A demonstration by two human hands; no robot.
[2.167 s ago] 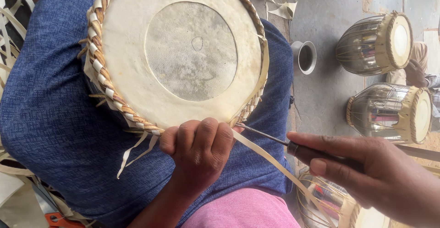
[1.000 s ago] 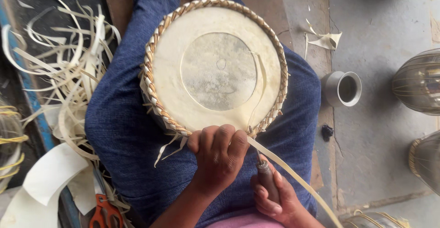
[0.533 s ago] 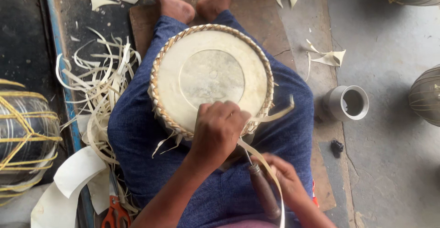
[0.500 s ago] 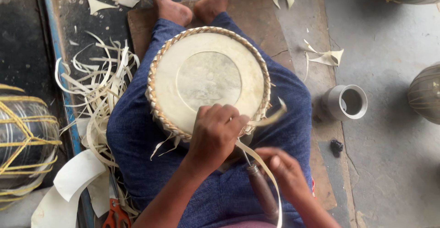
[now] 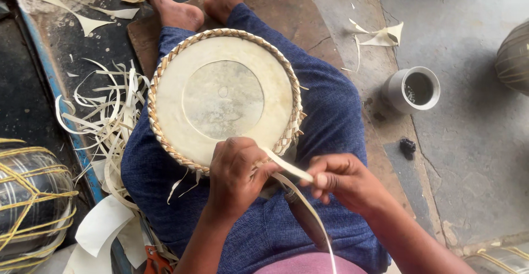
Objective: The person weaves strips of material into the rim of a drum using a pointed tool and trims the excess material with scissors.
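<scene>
A round drum head (image 5: 223,97) with a braided pale rim (image 5: 160,75) rests on my lap, over blue cloth. My left hand (image 5: 234,175) presses on the near edge of the rim, fingers curled over the braid. My right hand (image 5: 341,181) pinches a flat pale leather strip (image 5: 286,166) that runs from the rim under my left thumb and trails down toward my waist. A dark-handled tool (image 5: 303,221) lies under my right hand along my thigh; whether the hand grips it is unclear.
A small grey cup (image 5: 413,89) stands on the floor at right. Loose pale strips (image 5: 104,119) pile at left beside a blue bar. A strapped metal drum shell (image 5: 30,197) sits at far left, another shell (image 5: 515,56) at far right. Orange scissors (image 5: 157,260) lie near my left knee.
The view pulled back from the drum head. My right hand moved up from beside the tool to pinch the strip close to the rim; my left hand stayed on the near edge.
</scene>
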